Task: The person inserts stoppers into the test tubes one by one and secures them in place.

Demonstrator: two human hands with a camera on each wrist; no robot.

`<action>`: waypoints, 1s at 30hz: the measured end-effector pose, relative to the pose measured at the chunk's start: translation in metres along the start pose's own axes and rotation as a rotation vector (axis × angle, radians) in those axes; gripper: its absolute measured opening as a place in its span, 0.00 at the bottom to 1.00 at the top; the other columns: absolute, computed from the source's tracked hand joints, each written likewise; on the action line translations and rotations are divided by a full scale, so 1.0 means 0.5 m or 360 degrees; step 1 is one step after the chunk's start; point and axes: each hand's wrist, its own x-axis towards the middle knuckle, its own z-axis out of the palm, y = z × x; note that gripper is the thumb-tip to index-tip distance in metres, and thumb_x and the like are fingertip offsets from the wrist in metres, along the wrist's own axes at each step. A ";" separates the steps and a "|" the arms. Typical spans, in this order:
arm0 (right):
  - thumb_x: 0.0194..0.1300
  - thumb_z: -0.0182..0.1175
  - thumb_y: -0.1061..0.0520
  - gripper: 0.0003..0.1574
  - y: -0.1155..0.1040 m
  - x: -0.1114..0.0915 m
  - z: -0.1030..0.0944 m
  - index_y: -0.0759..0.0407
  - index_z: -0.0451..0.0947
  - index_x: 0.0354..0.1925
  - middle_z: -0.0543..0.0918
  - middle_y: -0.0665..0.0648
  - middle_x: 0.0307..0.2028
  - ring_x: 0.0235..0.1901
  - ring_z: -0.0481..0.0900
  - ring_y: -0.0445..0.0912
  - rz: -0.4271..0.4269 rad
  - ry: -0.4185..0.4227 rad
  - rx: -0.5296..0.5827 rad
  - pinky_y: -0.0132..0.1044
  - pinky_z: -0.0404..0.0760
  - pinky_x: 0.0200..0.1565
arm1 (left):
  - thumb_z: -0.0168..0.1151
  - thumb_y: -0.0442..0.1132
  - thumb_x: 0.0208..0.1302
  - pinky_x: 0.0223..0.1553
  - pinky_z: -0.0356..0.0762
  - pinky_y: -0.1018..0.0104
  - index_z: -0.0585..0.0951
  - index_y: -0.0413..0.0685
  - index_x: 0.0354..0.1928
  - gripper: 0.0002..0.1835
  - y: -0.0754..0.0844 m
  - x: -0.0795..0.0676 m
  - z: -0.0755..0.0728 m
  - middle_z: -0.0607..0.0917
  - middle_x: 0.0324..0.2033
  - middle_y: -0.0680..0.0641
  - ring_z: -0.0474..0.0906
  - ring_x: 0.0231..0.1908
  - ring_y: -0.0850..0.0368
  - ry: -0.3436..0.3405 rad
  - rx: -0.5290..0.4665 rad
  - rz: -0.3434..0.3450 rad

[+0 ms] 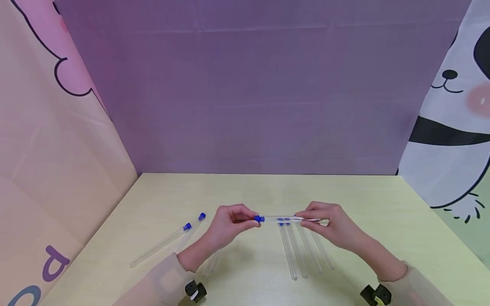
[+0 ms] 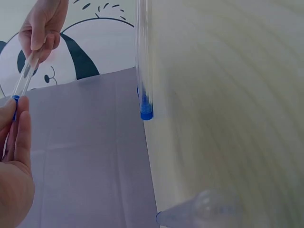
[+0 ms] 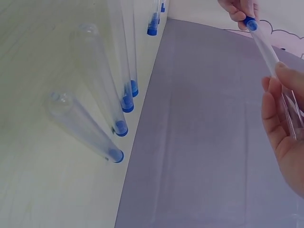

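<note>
A clear test tube (image 1: 273,219) with a blue cap (image 1: 262,219) lies level between my two hands, above the table. My left hand (image 1: 229,223) pinches the cap between thumb and fingers. Around the other end of the tube, the fingers and thumb of my right hand (image 1: 333,223) grip the clear body. In the right wrist view the tube (image 3: 266,52) runs from the cap down into the right hand, and the cap sits on the tube's mouth. Part of the cap is hidden by the left fingertips.
Several capped tubes (image 1: 291,250) lie side by side under the right hand, caps toward the back. More capped tubes (image 1: 160,246) lie at the left, one partly behind the left wrist. A purple cloth (image 1: 268,93) hangs behind the pale table (image 1: 344,191).
</note>
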 end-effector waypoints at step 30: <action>0.51 0.66 0.79 0.21 0.006 0.005 0.022 0.66 0.85 0.43 0.80 0.52 0.31 0.26 0.73 0.41 -0.0049 0.0079 0.0138 0.28 0.70 0.23 | 0.69 0.26 0.55 0.39 0.82 0.65 0.78 0.17 0.41 0.16 0.003 0.000 -0.004 0.87 0.32 0.49 0.86 0.33 0.55 -0.0027 -0.0287 0.0178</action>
